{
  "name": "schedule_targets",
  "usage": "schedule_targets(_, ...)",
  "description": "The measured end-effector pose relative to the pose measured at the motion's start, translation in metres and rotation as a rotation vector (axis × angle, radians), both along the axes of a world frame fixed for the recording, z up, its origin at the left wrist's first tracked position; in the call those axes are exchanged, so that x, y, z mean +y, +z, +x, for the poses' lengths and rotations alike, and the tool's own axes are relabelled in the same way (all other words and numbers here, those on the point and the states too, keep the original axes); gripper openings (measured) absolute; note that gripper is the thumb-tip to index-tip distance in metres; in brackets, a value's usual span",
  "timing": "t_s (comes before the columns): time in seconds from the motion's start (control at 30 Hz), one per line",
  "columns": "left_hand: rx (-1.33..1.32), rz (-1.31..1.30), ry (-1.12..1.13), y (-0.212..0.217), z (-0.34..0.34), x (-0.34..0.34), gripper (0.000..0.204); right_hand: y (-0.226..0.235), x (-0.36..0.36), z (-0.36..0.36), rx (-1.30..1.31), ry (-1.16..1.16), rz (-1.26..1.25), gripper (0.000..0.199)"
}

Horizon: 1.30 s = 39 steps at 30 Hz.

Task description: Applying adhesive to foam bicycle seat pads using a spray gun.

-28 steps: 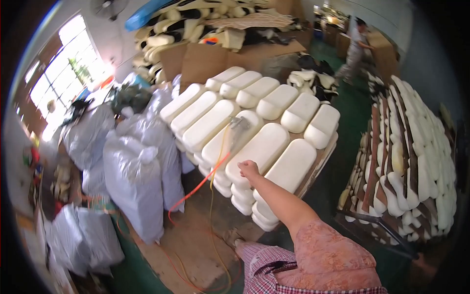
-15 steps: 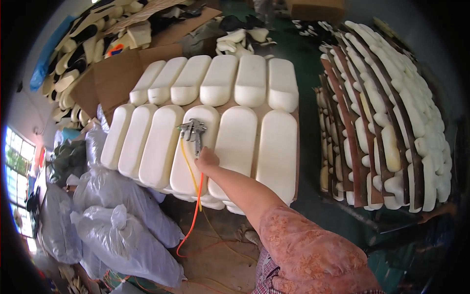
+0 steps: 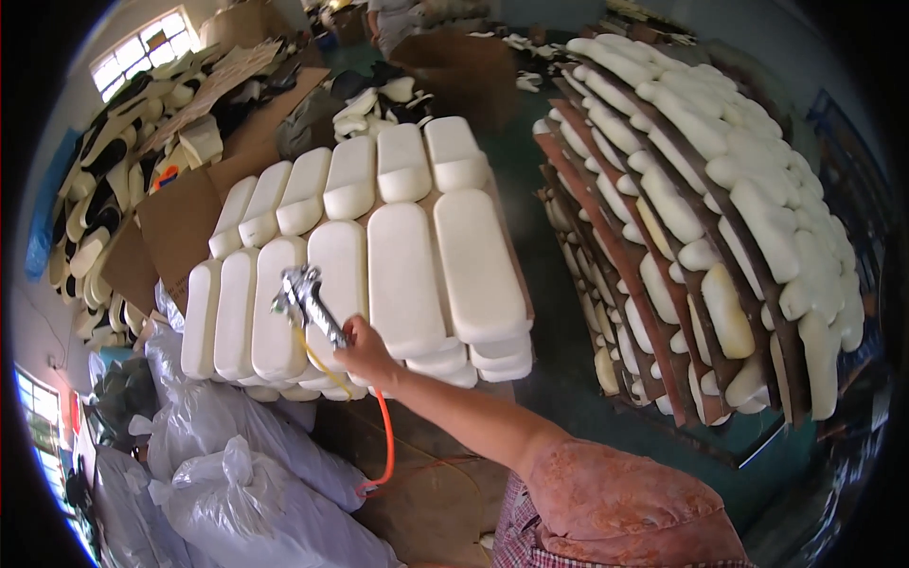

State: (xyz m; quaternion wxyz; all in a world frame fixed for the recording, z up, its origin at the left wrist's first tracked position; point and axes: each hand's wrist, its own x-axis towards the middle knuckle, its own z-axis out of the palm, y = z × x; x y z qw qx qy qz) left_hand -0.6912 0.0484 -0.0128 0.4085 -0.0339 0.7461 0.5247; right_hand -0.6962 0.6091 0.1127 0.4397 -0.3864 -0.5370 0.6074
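- My right grip [image 3: 367, 352]: clamped around handle of silver spray gun [image 3: 305, 293], arm stretched forward.
- Left grip: out of frame, can't tell its state.
- Spray gun sits in front of third and fourth cream pads of near row, head up and left of my fist; can't tell if touching.
- Yellow hose [image 3: 317, 358] hangs below gun; orange hose [image 3: 387, 440] drops from under my fist.
- Cream pads [image 3: 405, 275]: two rows of six on top, more layers below near row.
- Tied plastic sacks [image 3: 246, 516] lower left.
- Right: tall stack of boards [image 3: 615, 194] with pale pads between.
- Cardboard [image 3: 163, 227] left of pads; person [image 3: 389, 26] in background.
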Motion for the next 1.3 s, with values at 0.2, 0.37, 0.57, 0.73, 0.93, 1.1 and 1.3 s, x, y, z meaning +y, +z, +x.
schedule_targets(0.2,0.079,0.027,-0.203,0.11,0.022,-0.034,0.042,0.048,-0.318,0.151,0.171,0.145,0.052,0.028)
schedule_targets(0.37,-0.006,0.519,-0.404,0.209,0.12,-0.033,0.045,0.093,-0.476,0.252,0.131,0.23,0.074,0.023)
schedule_targets(0.57,-0.047,0.842,-0.633,0.308,0.218,-0.052,0.052,0.179,-0.555,0.358,0.187,0.12,0.138,0.027)
schedule_targets(0.73,-0.076,0.824,-0.875,0.35,0.282,-0.016,0.059,0.256,-0.563,0.459,0.325,-0.154,0.209,0.026)
schedule_targets(0.93,-0.174,0.978,-1.378,0.415,0.402,-0.054,0.08,0.334,-0.59,0.566,0.073,-0.236,0.219,0.033)
schedule_targets(1.1,-0.264,0.912,-1.429,0.42,0.454,-0.089,0.05,0.323,-0.626,0.605,-0.033,-0.516,0.28,0.032)
schedule_targets(1.3,-0.479,0.687,-1.928,0.365,0.406,-0.13,0.053,0.361,-0.712,0.557,0.445,-0.64,0.413,0.035)
